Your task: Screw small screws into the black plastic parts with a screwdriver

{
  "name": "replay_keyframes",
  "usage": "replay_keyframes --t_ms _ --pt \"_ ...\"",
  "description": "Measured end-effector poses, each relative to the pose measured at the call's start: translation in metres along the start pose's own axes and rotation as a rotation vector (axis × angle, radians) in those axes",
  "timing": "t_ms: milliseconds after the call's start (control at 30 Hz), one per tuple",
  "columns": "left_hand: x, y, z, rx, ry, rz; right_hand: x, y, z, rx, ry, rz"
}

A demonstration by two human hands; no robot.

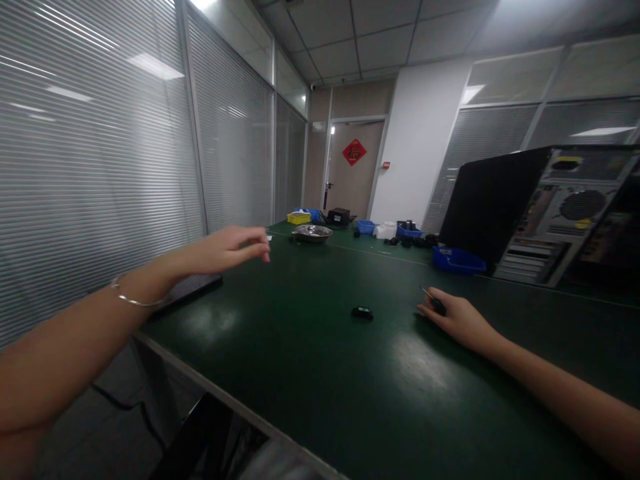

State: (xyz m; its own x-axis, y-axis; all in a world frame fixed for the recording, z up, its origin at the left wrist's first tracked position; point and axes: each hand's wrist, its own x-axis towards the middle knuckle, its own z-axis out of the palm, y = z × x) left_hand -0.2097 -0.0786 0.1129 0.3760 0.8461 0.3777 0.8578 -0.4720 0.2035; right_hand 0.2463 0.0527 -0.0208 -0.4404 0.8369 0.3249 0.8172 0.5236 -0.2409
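My right hand (453, 317) rests low over the right part of the green table, its fingers closed around the dark handle of a small screwdriver (439, 306). The thin metal shaft sticks out past the fingertips, pointing away to the left. Left of that hand, apart from it, a small black device (363, 312) lies on the tabletop; its kind is too small to tell. My left hand (240, 245) hangs in the air over the table's left side, fingers loosely bent and thumb apart, with nothing visible in it. Beyond it stands a round metal dish (313, 232) with small contents I cannot make out.
An opened computer case (530, 207) stands at the right behind a blue bin (459, 260). Along the far end are a yellow bin (299, 218), another blue bin (366, 227) and several dark parts. A dark flat object (193, 288) lies at the left table edge.
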Motion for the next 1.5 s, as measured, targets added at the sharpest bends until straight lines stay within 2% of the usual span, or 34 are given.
replay_keyframes --t_ms 33,100,233,333,433,533,733,1067,1233,1367,1500 --pt "0.012 0.017 0.011 -0.021 -0.096 0.112 0.000 0.000 0.000 -0.004 0.001 0.000" --pt "0.035 0.048 0.039 -0.041 -0.208 0.310 0.000 -0.001 -0.001 -0.004 -0.002 -0.003" --pt "0.073 0.089 0.101 -0.018 -0.293 0.613 0.000 -0.002 -0.002 0.006 -0.012 -0.011" --pt "0.088 0.099 0.139 -0.044 -0.289 0.653 -0.001 -0.003 -0.003 -0.004 -0.010 -0.007" --pt "0.093 0.097 0.161 -0.085 -0.334 0.647 -0.001 -0.001 -0.002 0.003 -0.005 -0.009" --pt "0.091 0.092 0.169 -0.124 -0.316 0.664 0.000 0.002 -0.001 0.014 -0.012 -0.002" --pt "0.090 0.089 0.173 -0.202 -0.276 0.659 -0.001 0.004 0.001 -0.020 -0.004 -0.001" --pt "0.091 0.090 0.180 -0.330 -0.232 0.590 -0.002 -0.001 0.002 -0.097 0.022 0.005" --pt "0.092 0.084 0.179 -0.459 -0.179 0.485 -0.004 -0.003 0.001 -0.088 0.015 0.001" --pt "0.094 0.078 0.180 -0.414 -0.227 0.479 -0.005 -0.003 0.001 -0.107 0.015 -0.013" --pt "0.095 0.077 0.182 -0.479 -0.200 0.449 -0.008 -0.009 -0.004 -0.087 -0.007 -0.024"
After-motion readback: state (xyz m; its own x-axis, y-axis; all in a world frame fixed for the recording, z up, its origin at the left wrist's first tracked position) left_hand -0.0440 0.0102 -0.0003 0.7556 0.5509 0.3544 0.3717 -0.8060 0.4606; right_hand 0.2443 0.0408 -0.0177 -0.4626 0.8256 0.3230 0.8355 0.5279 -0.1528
